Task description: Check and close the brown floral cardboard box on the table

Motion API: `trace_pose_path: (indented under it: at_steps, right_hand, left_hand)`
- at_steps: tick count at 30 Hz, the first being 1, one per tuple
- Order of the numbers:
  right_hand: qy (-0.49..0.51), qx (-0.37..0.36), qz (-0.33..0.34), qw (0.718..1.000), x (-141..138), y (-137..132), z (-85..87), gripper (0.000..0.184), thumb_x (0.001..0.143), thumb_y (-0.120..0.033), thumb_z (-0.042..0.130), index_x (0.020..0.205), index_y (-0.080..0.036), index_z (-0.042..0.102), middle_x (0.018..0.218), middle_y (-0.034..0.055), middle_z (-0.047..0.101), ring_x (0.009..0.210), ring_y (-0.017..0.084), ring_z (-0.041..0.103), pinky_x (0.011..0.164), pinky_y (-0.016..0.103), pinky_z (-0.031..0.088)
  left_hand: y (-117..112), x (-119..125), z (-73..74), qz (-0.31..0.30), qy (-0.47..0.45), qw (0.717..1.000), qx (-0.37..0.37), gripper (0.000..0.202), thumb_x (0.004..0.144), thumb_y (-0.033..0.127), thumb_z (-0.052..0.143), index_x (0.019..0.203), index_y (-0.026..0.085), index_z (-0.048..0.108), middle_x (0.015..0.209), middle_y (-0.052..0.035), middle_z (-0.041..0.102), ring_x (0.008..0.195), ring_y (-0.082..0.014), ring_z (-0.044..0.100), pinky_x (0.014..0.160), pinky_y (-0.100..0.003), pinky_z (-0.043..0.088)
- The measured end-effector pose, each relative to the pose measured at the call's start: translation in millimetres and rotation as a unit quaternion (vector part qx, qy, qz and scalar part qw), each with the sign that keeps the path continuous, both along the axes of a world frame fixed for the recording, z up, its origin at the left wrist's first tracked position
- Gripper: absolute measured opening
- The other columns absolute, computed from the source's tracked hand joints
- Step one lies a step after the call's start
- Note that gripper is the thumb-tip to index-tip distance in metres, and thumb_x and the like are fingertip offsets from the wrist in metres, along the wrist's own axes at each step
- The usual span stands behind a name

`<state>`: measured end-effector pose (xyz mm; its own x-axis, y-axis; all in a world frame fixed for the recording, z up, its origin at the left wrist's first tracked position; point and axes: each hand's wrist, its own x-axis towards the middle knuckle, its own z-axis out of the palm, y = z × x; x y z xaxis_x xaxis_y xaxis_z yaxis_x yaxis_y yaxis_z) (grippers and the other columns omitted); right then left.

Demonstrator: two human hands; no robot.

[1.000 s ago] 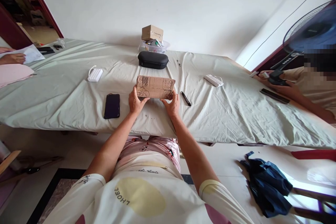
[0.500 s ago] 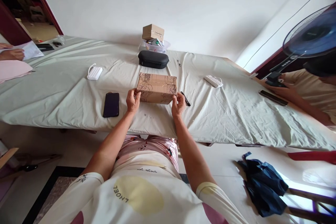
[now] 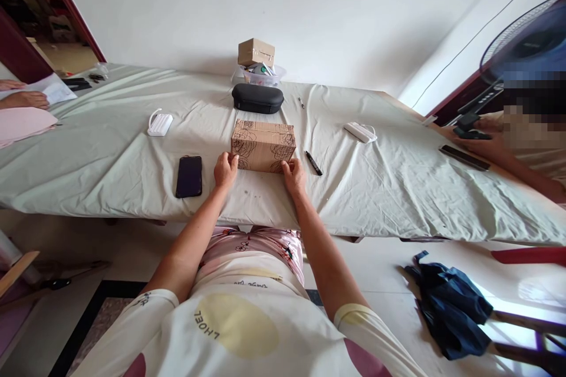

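Cardboard box (image 3: 264, 147) on the desk (image 3: 367, 188), its near corners held by my left hand (image 3: 226, 169) and right hand (image 3: 294, 175). I see a marker (image 3: 313, 163) lying just beside the right hand.

Pretty bright, soft light overall tbh, with a smudgy shadow on the right of the wall (image 3: 177, 12), harsh glare on the floor (image 3: 371, 283) at lower right, a murky doorway (image 3: 48, 17), a blurry fan (image 3: 530, 41), and wide-angle stretch warping the surface (image 3: 375, 188) toward the edges.
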<state>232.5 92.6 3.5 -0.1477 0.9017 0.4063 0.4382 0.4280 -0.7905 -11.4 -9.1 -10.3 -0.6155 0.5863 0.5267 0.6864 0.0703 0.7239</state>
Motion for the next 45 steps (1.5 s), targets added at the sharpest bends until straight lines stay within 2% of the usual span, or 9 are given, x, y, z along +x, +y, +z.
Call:
trace_pose_path:
  at_steps: [9, 14, 19, 22, 26, 33, 38, 42, 45]
  right_hand:
    - [-0.175, 0.032, -0.048, 0.983, -2, -2, -10.1, 0.035, 0.079, -0.049, 0.076, 0.093, -0.024, 0.055, 0.103, 0.012, 0.072, 0.104, 0.033, 0.063, 0.097, 0.054, 0.046]
    - [-0.104, 0.059, -0.009, 0.993, -5, -5, -8.2, 0.035, 0.087, -0.05, 0.071, 0.103, -0.022, 0.057, 0.099, 0.0093, 0.073, 0.101, 0.03, 0.066, 0.102, 0.054, 0.045]
    - [-0.02, 0.13, -0.042, 0.99, -16, -13, -5.6, 0.067, 0.085, -0.067, 0.071, 0.129, -0.02, 0.053, 0.109, 0.0119, 0.069, 0.105, 0.029, 0.064, 0.103, 0.052, 0.047]
    - [-0.02, 0.137, -0.069, 0.988, -25, -19, -4.1, 0.084, 0.079, -0.074, 0.075, 0.134, -0.016, 0.05, 0.114, 0.0161, 0.063, 0.109, 0.033, 0.062, 0.101, 0.053, 0.049]
    - [-0.03, 0.139, -0.086, 0.986, -30, -22, -3.7, 0.085, 0.08, -0.076, 0.074, 0.135, -0.015, 0.05, 0.112, 0.0159, 0.061, 0.109, 0.034, 0.06, 0.101, 0.054, 0.049]
    - [0.02, 0.153, -0.023, 0.988, -19, -17, -4.1, 0.068, 0.086, -0.074, 0.067, 0.129, -0.022, 0.055, 0.098, 0.0062, 0.059, 0.09, 0.025, 0.058, 0.091, 0.045, 0.053]
    - [0.102, 0.152, 0.002, 0.983, -13, -20, 4.5, 0.051, 0.097, -0.063, 0.054, 0.126, -0.022, 0.057, 0.084, 0.0002, 0.056, 0.075, 0.019, 0.056, 0.078, 0.036, 0.053]
    - [0.143, 0.148, -0.005, 0.979, -10, -19, 8.6, 0.043, 0.099, -0.06, 0.049, 0.117, -0.022, 0.058, 0.079, -0.001, 0.055, 0.071, 0.016, 0.056, 0.073, 0.033, 0.052]
    - [0.148, 0.111, 0.0, 0.983, -9, -15, 6.9, 0.041, 0.096, -0.059, 0.054, 0.112, -0.022, 0.059, 0.08, -0.0007, 0.058, 0.071, 0.016, 0.057, 0.071, 0.032, 0.052]
  left_hand:
    - [4, 5, -6.2, 0.019, 0.071, 0.992, -0.106, 0.061, 0.082, 0.074, 0.07, 0.099, 0.017, 0.058, 0.106, -0.0228, 0.072, 0.116, -0.0414, 0.068, 0.104, -0.054, 0.05]
    - [6, 8, -6.6, 0.005, 0.039, 0.998, -0.055, 0.074, 0.075, 0.068, 0.083, 0.117, 0.013, 0.058, 0.114, -0.025, 0.072, 0.116, -0.0432, 0.069, 0.102, -0.054, 0.053]
    - [3, 15, 0.2, -0.018, 0.035, 0.999, 0.006, 0.107, 0.075, 0.071, 0.083, 0.15, 0.01, 0.038, 0.145, -0.0308, 0.056, 0.139, -0.0426, 0.057, 0.114, -0.053, 0.049]
    - [1, 21, 4.2, -0.004, 0.044, 0.999, 0.011, 0.116, 0.072, 0.08, 0.079, 0.153, 0.009, 0.035, 0.146, -0.0324, 0.054, 0.141, -0.0452, 0.055, 0.115, -0.056, 0.047]
    - [1, 26, 4.8, 0.03, 0.048, 0.998, 0.005, 0.121, 0.068, 0.089, 0.074, 0.152, 0.008, 0.038, 0.143, -0.0333, 0.056, 0.136, -0.0475, 0.057, 0.112, -0.058, 0.048]
    - [-1, 23, 4.3, 0.018, 0.031, 0.998, 0.046, 0.115, 0.077, 0.086, 0.069, 0.157, 0.011, 0.034, 0.146, -0.0293, 0.056, 0.139, -0.0423, 0.057, 0.114, -0.052, 0.047]
    - [-7, 16, 7.8, 0.004, 0.014, 0.993, 0.114, 0.091, 0.093, 0.076, 0.056, 0.156, 0.013, 0.036, 0.144, -0.0245, 0.06, 0.133, -0.0326, 0.062, 0.112, -0.043, 0.05]
    - [-9, 12, 8.6, 0.011, -0.005, 0.993, 0.115, 0.067, 0.098, 0.073, 0.051, 0.133, 0.016, 0.055, 0.117, -0.0175, 0.072, 0.105, -0.0269, 0.071, 0.093, -0.039, 0.057]
    - [-7, 10, 7.8, 0.017, 0.0, 0.995, 0.099, 0.056, 0.097, 0.072, 0.052, 0.109, 0.019, 0.061, 0.103, -0.0134, 0.072, 0.096, -0.026, 0.07, 0.089, -0.04, 0.058]
